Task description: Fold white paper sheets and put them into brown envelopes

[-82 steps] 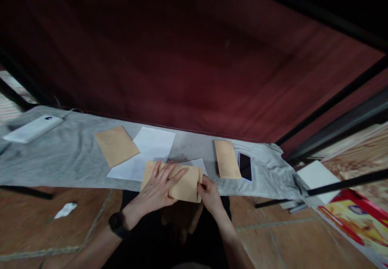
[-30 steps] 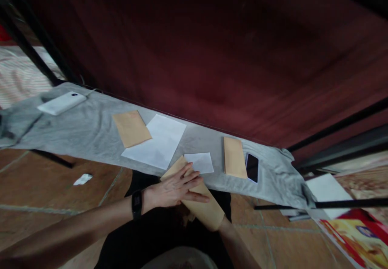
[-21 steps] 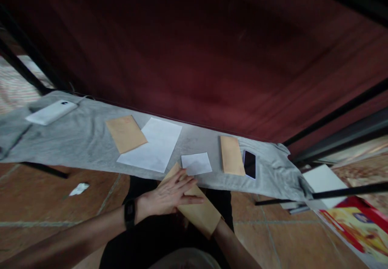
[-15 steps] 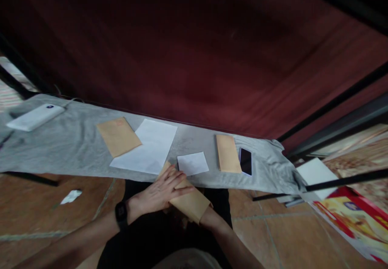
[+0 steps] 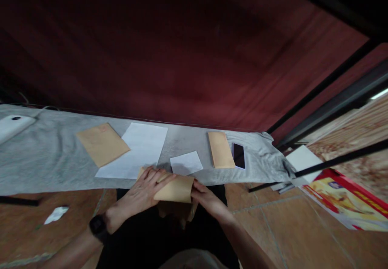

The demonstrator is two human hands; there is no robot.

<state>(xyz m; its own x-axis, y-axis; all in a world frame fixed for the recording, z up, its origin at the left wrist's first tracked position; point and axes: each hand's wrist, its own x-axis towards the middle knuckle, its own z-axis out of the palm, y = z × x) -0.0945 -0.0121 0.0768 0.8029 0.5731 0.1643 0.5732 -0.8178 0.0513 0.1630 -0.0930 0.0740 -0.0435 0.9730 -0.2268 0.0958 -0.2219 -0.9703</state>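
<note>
A brown paper envelope [image 5: 176, 189] is bent in a curve over my lap, at the front edge of the cloth-covered table. Across its left part lies my left hand [image 5: 144, 189], fingers pressed over the top and thumb stretched along the paper; a dark watch band is on that wrist. My right hand [image 5: 206, 197] grips the right end, its fingertips on the edge and part of the hand behind the paper. Below the curve hangs more brown paper in shadow. Just beyond the envelope are a small white paper [image 5: 186, 163] and a large white sheet [image 5: 142, 145].
A second brown envelope [image 5: 103, 144] overlaps the large sheet. To the right lie a narrow brown envelope [image 5: 221, 150] and a phone [image 5: 239, 155]. A white device [image 5: 13, 128] sits at far left. A red and yellow box [image 5: 345, 200] stands right of the table.
My right hand has come up from beneath the envelope to its right end. The envelope has turned more level and curves over. The view has shifted, with the table items appearing further left.
</note>
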